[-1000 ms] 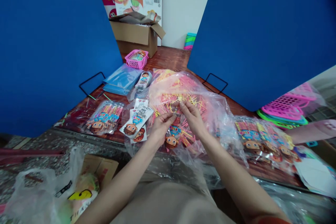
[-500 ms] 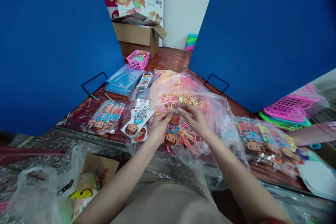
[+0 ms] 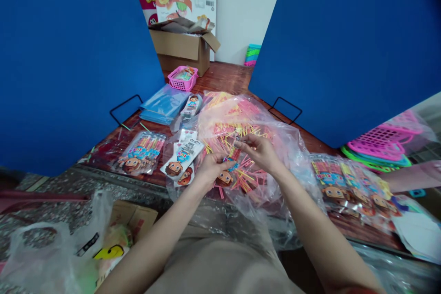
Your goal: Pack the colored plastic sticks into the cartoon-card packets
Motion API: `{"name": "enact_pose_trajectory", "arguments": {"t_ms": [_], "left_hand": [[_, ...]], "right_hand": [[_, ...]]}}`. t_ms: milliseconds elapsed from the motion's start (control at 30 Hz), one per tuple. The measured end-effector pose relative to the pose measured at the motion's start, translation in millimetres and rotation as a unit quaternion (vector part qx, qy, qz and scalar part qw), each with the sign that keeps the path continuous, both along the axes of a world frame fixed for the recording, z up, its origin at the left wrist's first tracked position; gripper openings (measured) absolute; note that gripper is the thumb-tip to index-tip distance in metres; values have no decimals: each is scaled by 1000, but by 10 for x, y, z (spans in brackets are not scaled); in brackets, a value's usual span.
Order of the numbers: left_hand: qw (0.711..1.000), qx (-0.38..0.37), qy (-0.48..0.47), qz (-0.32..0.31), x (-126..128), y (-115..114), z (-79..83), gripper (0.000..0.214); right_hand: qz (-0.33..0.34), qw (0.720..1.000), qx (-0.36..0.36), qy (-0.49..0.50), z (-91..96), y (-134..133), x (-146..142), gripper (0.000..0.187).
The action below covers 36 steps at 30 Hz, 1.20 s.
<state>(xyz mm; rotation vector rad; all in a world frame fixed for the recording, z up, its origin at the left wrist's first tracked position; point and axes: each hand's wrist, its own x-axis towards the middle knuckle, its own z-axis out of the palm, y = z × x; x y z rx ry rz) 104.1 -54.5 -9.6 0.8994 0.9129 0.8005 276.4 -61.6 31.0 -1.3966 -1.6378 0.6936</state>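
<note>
A small clear packet (image 3: 225, 178) printed with a cartoon face slants between my hands, with thin coloured sticks inside. My left hand (image 3: 211, 171) has its fingers closed on the packet's left side, around the middle. Higher up, my right hand (image 3: 259, 150) pinches its top end between thumb and fingers. Right beneath lies a large open plastic bag (image 3: 289, 165) full of loose pink and yellow sticks (image 3: 246, 181). Printed flat pouches (image 3: 182, 158) lie just left of my left hand.
Filled packets lie in a left group (image 3: 142, 152) and a right row (image 3: 344, 183). Behind are blue plastic sheets (image 3: 163, 104), a pink basket (image 3: 183, 78) and an open carton (image 3: 179, 46). Blue panels (image 3: 69, 64) flank the table. Another person's arm (image 3: 409, 177) reaches in at right.
My left hand has slid down from the packet's top to its middle. My right hand stays at the top end, its fingers now pinched closer together.
</note>
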Motion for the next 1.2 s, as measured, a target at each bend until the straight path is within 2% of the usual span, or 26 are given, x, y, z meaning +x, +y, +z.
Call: {"name": "enact_pose_trajectory", "arguments": {"t_ms": [100,200,300,400,467,533,600,667,767,833,867,967,1033,1100,1200], "left_hand": [[1000,-1,-7,18,-3,2,-16,39],[1000,12,-20,16,-24,25,-33,38],[999,35,-7,31,-59,40,-67,37],[998,41,9,36,-103,12,-80,35],[999,37,-4,24,-170,-9,-53,34],[999,30,-14,34,-315,6,-1,36],[996,26,2,83,-574,77,53,39],[986,38,50,155,-946,202,89,42],[949,81,159,260,-1594,463,82,46],[918,79,257,292,-1973,650,44,45],[890,85,331,301,-2126,736,21,42],[785,92,550,270,-2425,921,-53,35],[741,101,624,227,-2520,980,-106,34],[728,124,645,197,-2569,1010,-169,35],[739,154,630,182,-2605,1050,-282,40]], "right_hand": [[27,999,-13,-11,6,15,6,39],[7,1000,7,10,-18,37,-13,37],[-9,1000,17,-18,-40,52,-50,34],[33,999,-3,-40,-38,65,-100,34],[43,999,4,5,-42,81,-150,32],[26,994,21,102,-79,110,-219,32],[2,982,22,189,-163,155,-309,35],[10,981,2,196,-286,213,-421,33],[50,995,-14,86,-481,335,-624,31],[56,998,-1,-6,-577,444,-772,27],[51,997,8,-51,-610,505,-846,26],[19,980,7,-198,-661,691,-1045,32],[7,956,-37,-290,-681,795,-1140,45],[17,937,-87,-337,-709,877,-1191,54],[29,944,-134,-301,-778,971,-1199,54]]}}
